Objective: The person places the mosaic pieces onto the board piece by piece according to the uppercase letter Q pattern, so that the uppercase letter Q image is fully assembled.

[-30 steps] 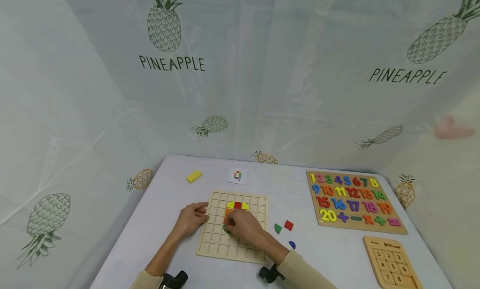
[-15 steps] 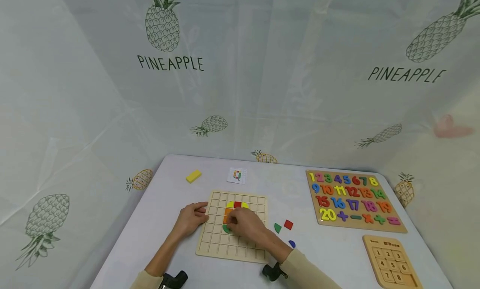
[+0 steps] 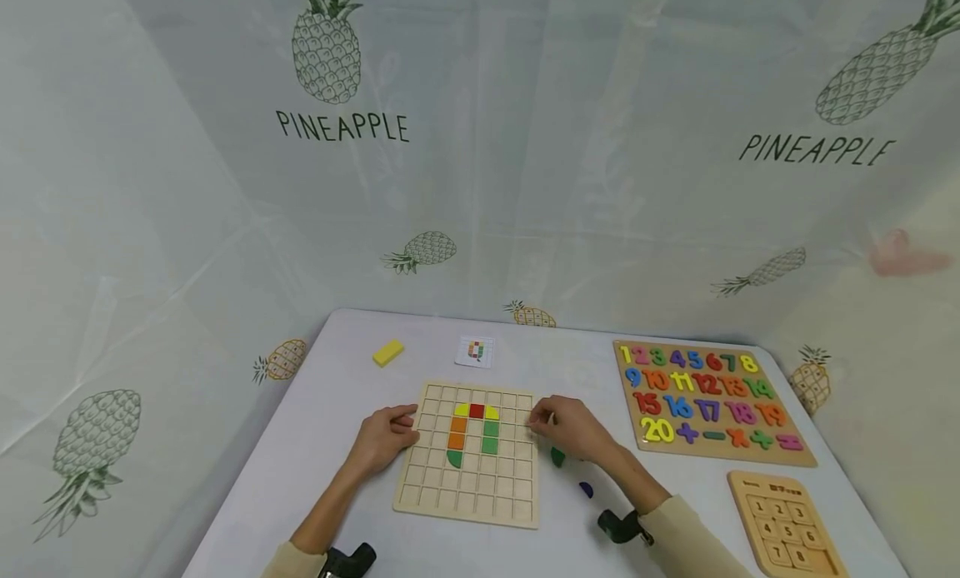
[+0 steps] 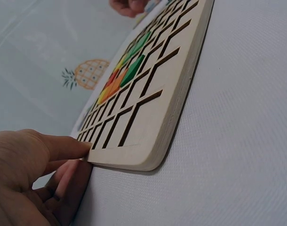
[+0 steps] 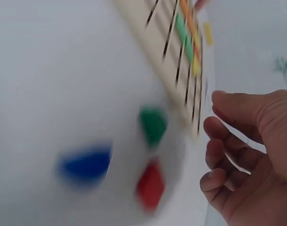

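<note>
A wooden grid board (image 3: 465, 499) lies on the white table. At its left edge my left hand (image 3: 381, 440) grips the rim, one finger on top in the left wrist view. Set in the grid are a red square (image 3: 476, 411) between two yellow quarter-rounds, orange squares (image 3: 457, 433) down the left, green squares (image 3: 490, 437) down the right, and a green quarter-round (image 3: 454, 459) at lower left. My right hand (image 3: 573, 428) hovers by the right edge, fingers loosely bent, nothing between them. Below it lie a green piece (image 5: 153, 126), a blue half-round (image 5: 87, 164) and a red square (image 5: 151, 186), all blurred.
Behind the board lie a yellow block (image 3: 388, 353) and a small pattern card (image 3: 475, 351). A coloured number board (image 3: 720, 457) stands at the right, with a wooden number tray (image 3: 783, 528) nearer the front. A pineapple-printed curtain (image 3: 480, 186) hangs behind.
My right hand has left the middle of the board and moved right, past its edge, uncovering the green squares. It now hides the loose red square in the head view. My left hand stays put.
</note>
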{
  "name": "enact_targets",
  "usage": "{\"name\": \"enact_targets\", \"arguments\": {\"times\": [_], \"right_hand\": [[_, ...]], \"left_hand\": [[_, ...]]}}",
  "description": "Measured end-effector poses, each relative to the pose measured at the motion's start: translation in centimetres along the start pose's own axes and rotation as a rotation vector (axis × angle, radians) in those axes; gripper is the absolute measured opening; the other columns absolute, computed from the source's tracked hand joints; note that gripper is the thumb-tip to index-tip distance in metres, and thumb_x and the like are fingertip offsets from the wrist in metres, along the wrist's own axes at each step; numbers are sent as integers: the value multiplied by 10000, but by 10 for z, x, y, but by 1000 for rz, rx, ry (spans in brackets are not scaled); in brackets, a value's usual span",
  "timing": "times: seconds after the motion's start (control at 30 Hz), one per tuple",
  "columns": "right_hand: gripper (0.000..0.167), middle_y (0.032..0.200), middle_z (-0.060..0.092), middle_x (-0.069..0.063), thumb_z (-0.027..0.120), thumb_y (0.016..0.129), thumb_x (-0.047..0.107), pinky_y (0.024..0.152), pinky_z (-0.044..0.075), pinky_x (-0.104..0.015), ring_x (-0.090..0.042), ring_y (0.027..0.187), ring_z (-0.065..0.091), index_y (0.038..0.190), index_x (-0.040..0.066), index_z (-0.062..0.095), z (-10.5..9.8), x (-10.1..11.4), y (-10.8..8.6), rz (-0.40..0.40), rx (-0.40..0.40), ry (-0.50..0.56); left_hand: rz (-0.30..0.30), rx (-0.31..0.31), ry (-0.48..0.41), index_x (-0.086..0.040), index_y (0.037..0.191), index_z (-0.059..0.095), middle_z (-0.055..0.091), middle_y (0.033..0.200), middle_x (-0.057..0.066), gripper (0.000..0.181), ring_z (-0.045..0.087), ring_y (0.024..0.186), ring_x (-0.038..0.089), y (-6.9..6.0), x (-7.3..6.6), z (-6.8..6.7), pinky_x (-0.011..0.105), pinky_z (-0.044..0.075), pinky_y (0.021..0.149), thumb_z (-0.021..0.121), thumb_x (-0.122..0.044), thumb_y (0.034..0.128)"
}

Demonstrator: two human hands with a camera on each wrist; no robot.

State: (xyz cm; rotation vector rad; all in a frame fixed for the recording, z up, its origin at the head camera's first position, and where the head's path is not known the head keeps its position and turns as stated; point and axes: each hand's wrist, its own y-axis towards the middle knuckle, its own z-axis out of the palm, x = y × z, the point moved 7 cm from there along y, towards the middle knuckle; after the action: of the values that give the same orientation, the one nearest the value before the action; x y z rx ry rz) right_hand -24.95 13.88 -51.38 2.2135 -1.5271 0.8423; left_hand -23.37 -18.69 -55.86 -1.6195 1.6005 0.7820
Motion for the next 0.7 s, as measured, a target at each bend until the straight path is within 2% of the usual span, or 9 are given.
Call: {"name": "enact_targets", "arguments": {"times": [0.13, 0.3, 0.53, 0.7], "right_hand": [[80, 840, 597, 45, 747, 907, 162, 558, 483, -254, -134, 706, 532, 977, 150, 710, -18, -33, -16, 116, -12, 0], [170, 846, 588, 37, 817, 837, 161, 690, 516, -283, -149, 786, 533, 962, 150, 704, -28, -61, -35, 184, -2, -39], [258, 883, 565, 32, 875, 777, 247, 778, 518, -321, -158, 848, 521, 953, 185, 697, -23, -74, -42, 223, 3, -49], [209, 872, 556, 39, 865, 787, 186, 771, 518, -315, -150, 837, 519, 908, 205, 697, -19, -70, -41, 211, -5, -76]], "left_hand": [[-2, -2, -3, -22, 1316, 653, 666, 991, 33, 511, 675, 883, 136, 0, 0, 0, 283, 558, 754, 795, -77, 828], [-6, -1, -3, -21, 1317, 653, 667, 988, 35, 515, 682, 883, 143, 0, -1, -1, 287, 560, 752, 796, -72, 824], [-7, -6, -1, -11, 1310, 654, 663, 990, 46, 511, 679, 878, 149, -1, -1, -3, 288, 561, 739, 797, -67, 823], [-4, -3, -1, -11, 1313, 651, 661, 996, 46, 511, 677, 881, 145, -1, -1, -2, 287, 560, 742, 797, -75, 828]]}}
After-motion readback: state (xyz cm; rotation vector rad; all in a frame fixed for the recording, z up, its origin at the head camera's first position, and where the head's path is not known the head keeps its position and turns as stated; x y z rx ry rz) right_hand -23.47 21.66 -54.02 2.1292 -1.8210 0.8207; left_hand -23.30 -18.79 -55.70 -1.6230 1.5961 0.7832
